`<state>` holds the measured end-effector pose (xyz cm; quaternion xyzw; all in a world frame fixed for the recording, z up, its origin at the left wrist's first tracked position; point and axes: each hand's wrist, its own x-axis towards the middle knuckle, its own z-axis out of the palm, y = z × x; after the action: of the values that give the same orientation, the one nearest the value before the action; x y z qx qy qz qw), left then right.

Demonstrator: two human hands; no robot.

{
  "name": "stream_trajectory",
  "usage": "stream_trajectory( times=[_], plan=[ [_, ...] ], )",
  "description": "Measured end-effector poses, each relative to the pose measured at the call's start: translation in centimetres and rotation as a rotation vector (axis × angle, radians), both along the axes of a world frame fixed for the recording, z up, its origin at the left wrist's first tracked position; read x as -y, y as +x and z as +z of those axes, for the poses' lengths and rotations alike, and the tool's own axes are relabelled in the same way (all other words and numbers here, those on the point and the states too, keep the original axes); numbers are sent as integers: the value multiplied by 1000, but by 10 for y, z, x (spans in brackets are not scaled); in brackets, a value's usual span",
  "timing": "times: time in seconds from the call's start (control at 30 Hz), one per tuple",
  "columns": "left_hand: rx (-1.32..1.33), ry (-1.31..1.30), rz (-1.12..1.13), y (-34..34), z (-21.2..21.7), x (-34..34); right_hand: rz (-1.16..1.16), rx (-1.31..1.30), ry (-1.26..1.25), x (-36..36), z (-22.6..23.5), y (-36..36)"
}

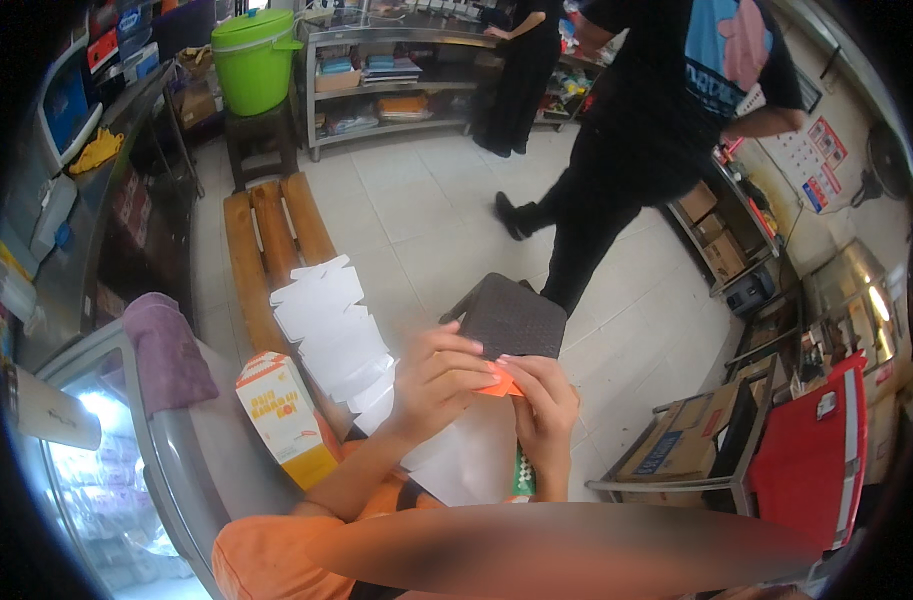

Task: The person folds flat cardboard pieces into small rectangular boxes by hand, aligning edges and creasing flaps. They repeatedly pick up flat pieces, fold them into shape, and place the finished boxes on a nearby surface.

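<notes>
Both hands meet in front of me on a small bright orange piece of folded card [497,383]. My left hand [438,385] pinches its left side, fingers stretched over the top. My right hand [546,405] grips the right side between thumb and fingers. Below them, over my lap, lies a white card sheet [468,455] with a green chequered edge at its right; whether the orange piece belongs to it I cannot tell. To the left, a stack of flat white carton blanks [326,315] rests on a slatted wooden bench [244,240]. A white, orange and yellow folded carton [279,410] stands beside it.
A dark woven stool [514,318] stands just beyond my hands. One person in black [626,130] walks past; another [521,80] is at the steel shelving [396,90]. A lidded green bucket [253,65] sits on a stool. A glass-fronted cooler [106,480] is left, a red bag [806,460] right.
</notes>
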<state>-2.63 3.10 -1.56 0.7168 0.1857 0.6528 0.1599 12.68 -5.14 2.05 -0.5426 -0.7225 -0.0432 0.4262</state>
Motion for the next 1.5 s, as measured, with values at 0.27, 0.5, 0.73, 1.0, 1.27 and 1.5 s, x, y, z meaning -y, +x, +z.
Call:
stream_trajectory(
  times=[0.27,0.5,0.73,1.0,1.27,1.5],
  plan=[
    [-204,-7,-359,-13,-4,1,-91,-722,-161,4,-9,-3],
    [-226,115,-244,-11,-11,0,4,-525,-147,5,-3,-3],
    [-55,69,-294,-3,-18,-3,91,-625,-147,7,-5,-9],
    [167,-322,-346,-3,-24,-3,123,-213,-78,6,-6,-14],
    [-191,-205,-429,-1,-3,6,-286,-115,-107,-1,-19,1],
    [-594,34,-426,-9,0,7,-452,-855,-127,5,-13,53]
  ],
)
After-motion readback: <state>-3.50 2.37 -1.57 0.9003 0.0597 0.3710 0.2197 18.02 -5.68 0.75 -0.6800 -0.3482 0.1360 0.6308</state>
